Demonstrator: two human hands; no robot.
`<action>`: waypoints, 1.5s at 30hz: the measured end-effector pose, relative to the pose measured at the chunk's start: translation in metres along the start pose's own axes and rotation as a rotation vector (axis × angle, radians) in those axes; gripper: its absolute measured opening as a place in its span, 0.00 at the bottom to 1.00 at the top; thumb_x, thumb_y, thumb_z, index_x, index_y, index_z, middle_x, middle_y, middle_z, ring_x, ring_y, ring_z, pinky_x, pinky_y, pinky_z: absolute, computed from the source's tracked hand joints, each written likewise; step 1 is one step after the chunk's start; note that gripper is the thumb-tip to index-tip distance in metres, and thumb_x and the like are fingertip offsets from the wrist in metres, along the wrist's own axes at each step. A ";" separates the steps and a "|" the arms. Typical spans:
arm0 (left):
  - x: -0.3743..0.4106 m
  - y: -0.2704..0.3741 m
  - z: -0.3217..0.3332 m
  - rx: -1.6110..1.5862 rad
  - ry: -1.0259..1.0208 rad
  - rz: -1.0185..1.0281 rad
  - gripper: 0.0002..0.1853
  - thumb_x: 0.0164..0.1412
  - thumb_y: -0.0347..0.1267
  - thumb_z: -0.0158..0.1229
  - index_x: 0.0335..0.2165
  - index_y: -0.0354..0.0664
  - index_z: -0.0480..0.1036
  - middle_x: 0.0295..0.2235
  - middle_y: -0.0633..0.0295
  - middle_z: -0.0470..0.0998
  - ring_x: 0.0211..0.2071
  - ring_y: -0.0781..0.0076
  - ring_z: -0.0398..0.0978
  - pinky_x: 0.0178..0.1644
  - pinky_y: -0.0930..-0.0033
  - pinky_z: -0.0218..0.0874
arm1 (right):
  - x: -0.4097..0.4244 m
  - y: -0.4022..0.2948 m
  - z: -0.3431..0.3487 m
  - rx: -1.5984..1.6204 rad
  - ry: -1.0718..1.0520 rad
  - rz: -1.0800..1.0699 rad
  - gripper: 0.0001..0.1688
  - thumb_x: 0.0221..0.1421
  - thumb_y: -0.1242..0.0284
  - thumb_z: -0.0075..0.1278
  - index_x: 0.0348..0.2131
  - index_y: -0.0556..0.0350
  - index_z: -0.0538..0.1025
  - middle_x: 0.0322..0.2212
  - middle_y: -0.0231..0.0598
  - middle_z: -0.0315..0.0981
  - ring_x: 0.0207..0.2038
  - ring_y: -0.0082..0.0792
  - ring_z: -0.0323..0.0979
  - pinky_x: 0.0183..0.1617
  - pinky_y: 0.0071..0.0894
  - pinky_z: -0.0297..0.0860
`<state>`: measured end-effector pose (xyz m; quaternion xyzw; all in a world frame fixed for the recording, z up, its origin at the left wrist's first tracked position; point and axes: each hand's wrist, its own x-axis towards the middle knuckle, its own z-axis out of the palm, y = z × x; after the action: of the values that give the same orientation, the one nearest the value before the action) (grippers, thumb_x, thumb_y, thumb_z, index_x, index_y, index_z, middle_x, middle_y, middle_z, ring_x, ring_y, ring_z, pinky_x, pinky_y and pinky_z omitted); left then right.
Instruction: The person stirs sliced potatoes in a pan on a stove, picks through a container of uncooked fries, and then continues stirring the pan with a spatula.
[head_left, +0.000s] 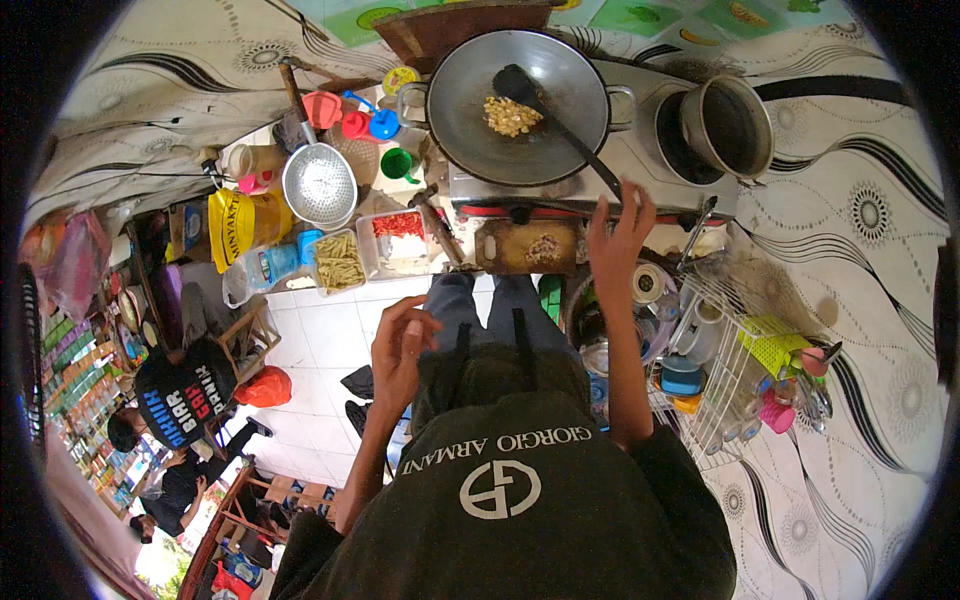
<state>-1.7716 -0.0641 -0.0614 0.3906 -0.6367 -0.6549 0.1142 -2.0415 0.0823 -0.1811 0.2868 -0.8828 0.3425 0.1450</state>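
A large metal wok (465, 150) sits on the gas stove (641, 176). Inside it lies a small heap of light brown food pieces (511, 116), with the head of a black spatula (574, 139) beside them. The spatula's handle leans over the wok's near rim. At the handle's end is my right hand (622, 225), its fingers spread; whether they touch the handle I cannot tell. My left hand (401, 341) is raised in front of my body, fingers loosely bent, holding nothing. Chopped pieces lie on a wooden cutting board (491, 251) below the stove's front edge.
Left of the stove are a container of chopped red chili (397, 259), a container of cut green vegetable (340, 261), a perforated ladle (320, 184) and a yellow pouch (244, 225). A saucepan (727, 127) stands right; below it is a wire dish rack (724, 360). Two people are at lower left.
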 end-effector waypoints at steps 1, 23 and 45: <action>-0.004 -0.001 -0.002 -0.015 0.020 -0.002 0.15 0.68 0.32 0.42 0.49 0.37 0.65 0.30 0.60 0.73 0.26 0.78 0.67 0.32 0.75 0.60 | -0.017 -0.013 -0.004 -0.007 -0.001 -0.018 0.21 0.56 0.76 0.51 0.50 0.57 0.70 0.40 0.51 0.64 0.44 0.52 0.64 0.47 0.49 0.63; 0.140 -0.048 -0.159 0.830 0.009 0.512 0.11 0.58 0.27 0.53 0.41 0.36 0.71 0.34 0.51 0.75 0.37 0.59 0.74 0.41 0.59 0.65 | -0.151 0.058 0.167 -0.425 -0.904 -0.015 0.33 0.62 0.53 0.34 0.25 0.63 0.77 0.17 0.55 0.73 0.19 0.54 0.73 0.23 0.47 0.71; 0.503 -0.073 -0.333 2.559 -0.594 0.931 0.09 0.58 0.38 0.50 0.33 0.56 0.77 0.34 0.69 0.78 0.42 0.69 0.73 0.49 0.57 0.56 | 0.043 0.054 0.044 -0.474 -0.501 0.007 0.37 0.58 0.50 0.43 0.55 0.59 0.60 0.45 0.59 0.67 0.46 0.58 0.69 0.52 0.55 0.63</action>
<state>-1.8636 -0.6257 -0.2748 -0.1746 -0.8565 0.4157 -0.2511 -2.1111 0.0663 -0.2216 0.3173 -0.9470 0.0474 -0.0148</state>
